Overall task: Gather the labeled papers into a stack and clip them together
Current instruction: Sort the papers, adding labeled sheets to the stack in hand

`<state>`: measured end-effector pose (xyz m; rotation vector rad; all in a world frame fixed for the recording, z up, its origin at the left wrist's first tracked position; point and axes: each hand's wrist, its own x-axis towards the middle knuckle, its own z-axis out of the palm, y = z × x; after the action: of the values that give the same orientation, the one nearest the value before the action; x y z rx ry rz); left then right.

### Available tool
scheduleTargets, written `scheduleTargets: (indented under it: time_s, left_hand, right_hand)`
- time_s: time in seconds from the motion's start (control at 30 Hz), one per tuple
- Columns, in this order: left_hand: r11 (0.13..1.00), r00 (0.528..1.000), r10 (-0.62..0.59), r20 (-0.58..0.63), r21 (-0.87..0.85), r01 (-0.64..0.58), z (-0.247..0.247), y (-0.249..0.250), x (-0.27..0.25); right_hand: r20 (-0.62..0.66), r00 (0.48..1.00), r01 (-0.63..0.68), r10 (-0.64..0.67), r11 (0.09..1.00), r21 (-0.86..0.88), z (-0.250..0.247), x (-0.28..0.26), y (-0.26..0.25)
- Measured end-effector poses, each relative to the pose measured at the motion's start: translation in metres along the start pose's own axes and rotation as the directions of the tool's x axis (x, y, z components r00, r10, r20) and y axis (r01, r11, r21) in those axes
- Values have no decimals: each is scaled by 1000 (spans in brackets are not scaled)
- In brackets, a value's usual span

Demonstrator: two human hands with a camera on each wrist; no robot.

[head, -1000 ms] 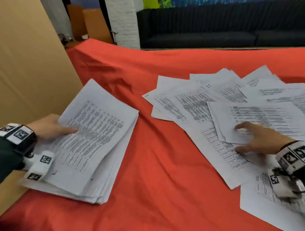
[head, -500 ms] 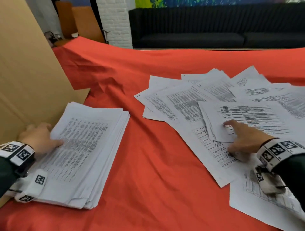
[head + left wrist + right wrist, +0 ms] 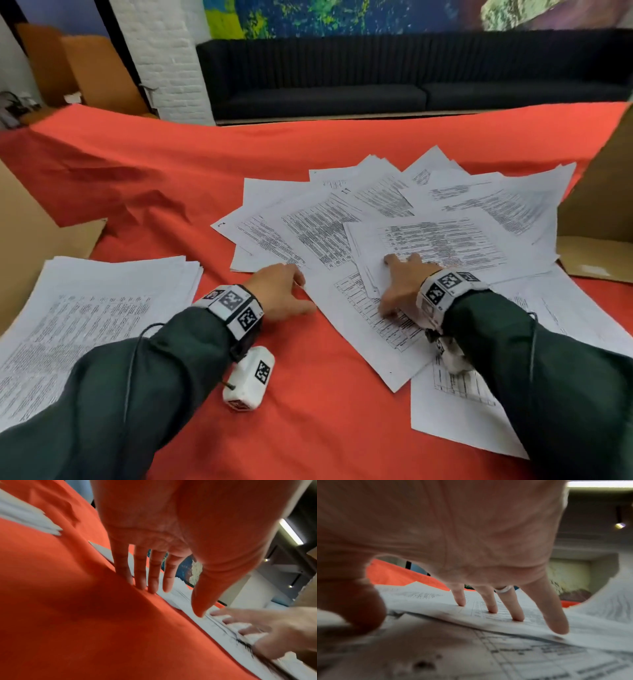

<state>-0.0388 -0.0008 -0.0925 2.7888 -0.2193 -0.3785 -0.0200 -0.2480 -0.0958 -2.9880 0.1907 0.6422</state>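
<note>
A thick stack of printed papers (image 3: 89, 318) lies at the left on the red cloth. Several loose printed sheets (image 3: 342, 233) are fanned out across the middle and right. My left hand (image 3: 284, 291) reaches over the cloth to the near left edge of those sheets, fingers straight (image 3: 152, 580) and tips touching down by the paper edge (image 3: 181, 597). My right hand (image 3: 404, 277) lies spread on the top sheet (image 3: 442, 240), its straight fingers (image 3: 493, 601) pressing the paper (image 3: 426, 599) flat. No clip is in view.
Brown cardboard panels stand at the left (image 3: 30, 219) and right (image 3: 603, 192) of the red cloth (image 3: 308, 428). More sheets (image 3: 462, 418) lie under my right forearm. A dark sofa (image 3: 376, 75) runs along the far wall.
My left hand has left the stack at the left and crossed right to the edge of the loose sheets. The view has swung right. My right hand stays pressed on the top sheet.
</note>
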Motion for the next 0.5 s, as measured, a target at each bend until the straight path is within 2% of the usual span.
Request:
scheduleTargets:
  time_s: [0.13,0.23,0.33,0.4,0.47,0.5]
  left_hand:
    - [997,999,33,24,62,-34,15,44,33]
    - [996,994,83,66,-47,-80,17,67,47]
    - [959,993,60,100,-282,-30,21,80,65]
    - [833,987,19,162,-548,74,20,94,64]
    - [686,963,-7,268,-700,199,23,99,67]
    - [609,961,-11,278,-760,227,23,98,66]
  right_hand:
    - [-93,996,-19,13,998,-62,-2,4,4]
    - [-170,985,4,-17,997,-73,-10,7,14]
    - [-266,963,63,-40,995,75,-21,4,27]
    - [-354,932,153,-82,972,179,-24,-4,39]
    - [-424,882,321,-206,922,219,-19,-21,51]
    - [-446,847,427,-288,870,248,-13,-33,57]
